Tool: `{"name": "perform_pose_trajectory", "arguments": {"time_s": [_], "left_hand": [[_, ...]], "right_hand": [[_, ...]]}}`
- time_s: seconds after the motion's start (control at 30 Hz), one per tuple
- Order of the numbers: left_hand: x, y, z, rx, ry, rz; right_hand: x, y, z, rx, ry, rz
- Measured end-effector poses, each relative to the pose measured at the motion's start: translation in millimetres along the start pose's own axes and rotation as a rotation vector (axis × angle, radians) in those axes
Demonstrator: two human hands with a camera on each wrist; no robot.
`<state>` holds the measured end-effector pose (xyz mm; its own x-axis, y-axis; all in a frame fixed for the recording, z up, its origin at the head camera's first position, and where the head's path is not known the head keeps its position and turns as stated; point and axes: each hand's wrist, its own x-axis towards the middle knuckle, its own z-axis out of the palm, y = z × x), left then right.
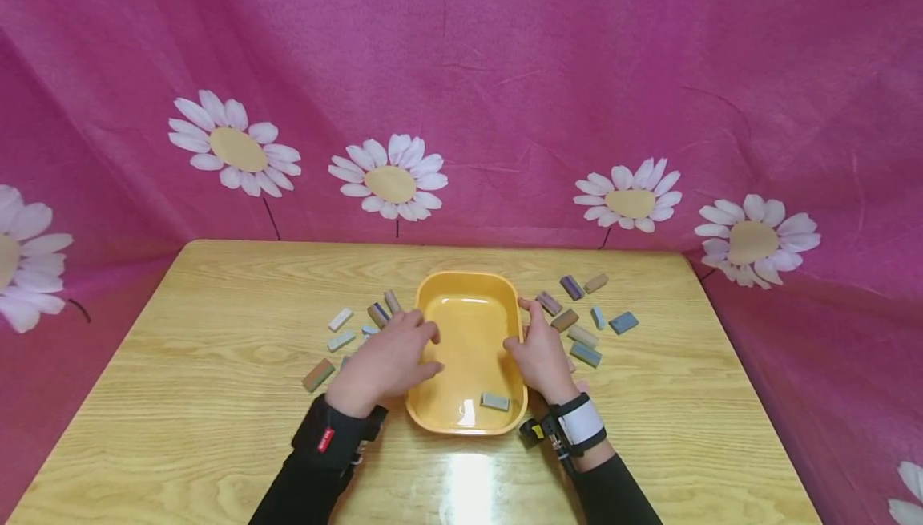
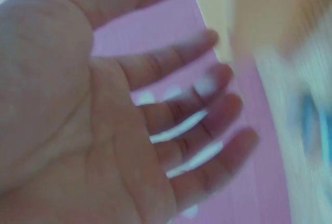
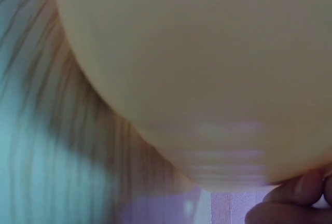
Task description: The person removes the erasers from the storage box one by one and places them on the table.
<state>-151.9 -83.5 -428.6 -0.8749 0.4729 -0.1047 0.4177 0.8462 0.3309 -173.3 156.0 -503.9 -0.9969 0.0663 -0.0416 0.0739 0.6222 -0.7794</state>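
A yellow rectangular tub [image 1: 469, 341] stands on the wooden table between the two hands. One small grey block [image 1: 494, 401] lies inside it, close to the front right corner. My right hand [image 1: 542, 358] grips the tub's right rim, thumb over the inside and the other fingers outside. In the right wrist view the tub's wall [image 3: 197, 79] fills most of the picture, with fingertips [image 3: 306, 186] at its edge. My left hand [image 1: 389, 361] hovers by the left rim with its fingers spread. The left wrist view shows its palm [image 2: 104, 130] holding nothing.
Several small coloured blocks lie left of the tub, among them a white one [image 1: 340, 319] and a brown-green one [image 1: 318, 375]. More are scattered on the right, including a blue one [image 1: 623, 322]. A pink daisy-print cloth [image 1: 505, 108] hangs behind the table.
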Motion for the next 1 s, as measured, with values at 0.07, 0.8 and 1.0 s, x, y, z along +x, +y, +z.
{"name": "perform_pose_trajectory", "arguments": {"time_s": [0.07, 0.8, 1.0], "left_hand": [[10.7, 19.6, 8.0, 0.035, -0.059, 0.104], [57.6, 80.7, 55.5, 0.321, -0.324, 0.275], [56.5, 78.9, 52.2, 0.306, -0.345, 0.262]], "right_hand": [[0, 0, 0, -0.007, -0.003, 0.005], [-1, -3, -3, -0.032, 0.008, -0.018], [-1, -4, -3, -0.027, -0.009, 0.014]]}}
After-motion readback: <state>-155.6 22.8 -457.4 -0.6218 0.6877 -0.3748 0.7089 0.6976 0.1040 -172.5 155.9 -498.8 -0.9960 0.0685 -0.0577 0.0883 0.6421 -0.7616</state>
